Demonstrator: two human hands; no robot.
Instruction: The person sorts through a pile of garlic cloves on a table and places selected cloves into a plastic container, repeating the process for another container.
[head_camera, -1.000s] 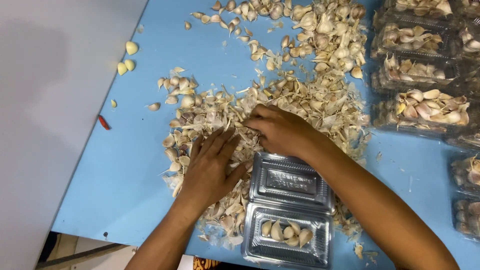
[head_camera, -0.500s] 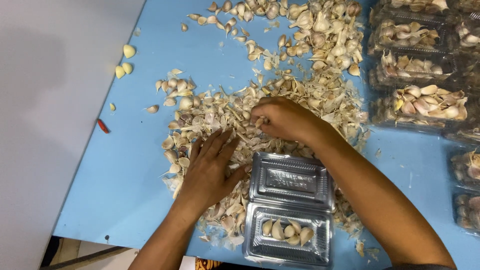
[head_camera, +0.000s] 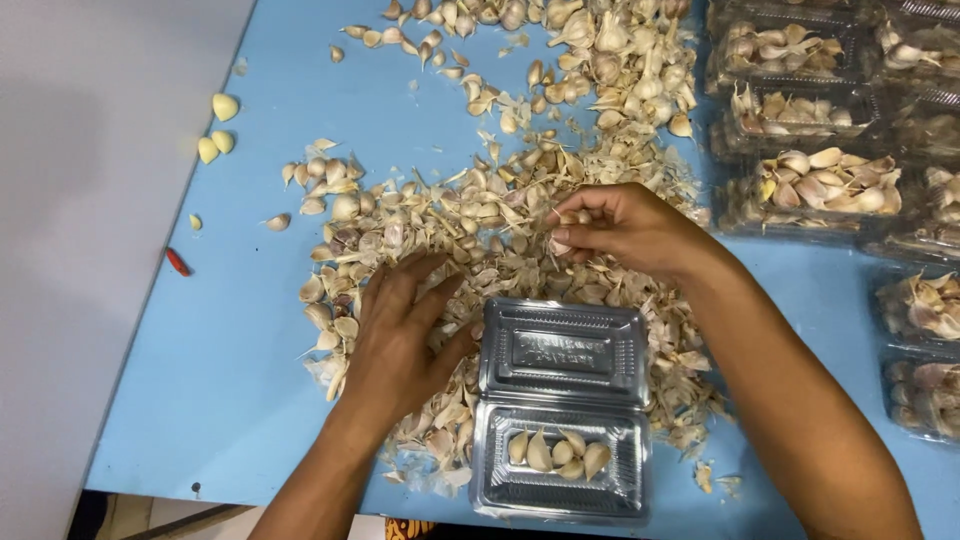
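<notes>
Lifted since the earlier frame: right hand, now raised a little off the garlic pile, fingertips pinched narrow on a small clove; left hand unchanged, flat and spread wide on cloves and skins. Nearest, against the table's near edge: open clear plastic clamshell box, a few cloves in its near tray, lid folded back beyond. Just left of the box, the left hand; just beyond the lid, the right. Farther beyond the box, loose cloves and papery skins heaped over the blue table. Far left of the box, three peeled yellowish cloves and a small red chilli. Right of the box and beyond, rows of filled clear boxes.
</notes>
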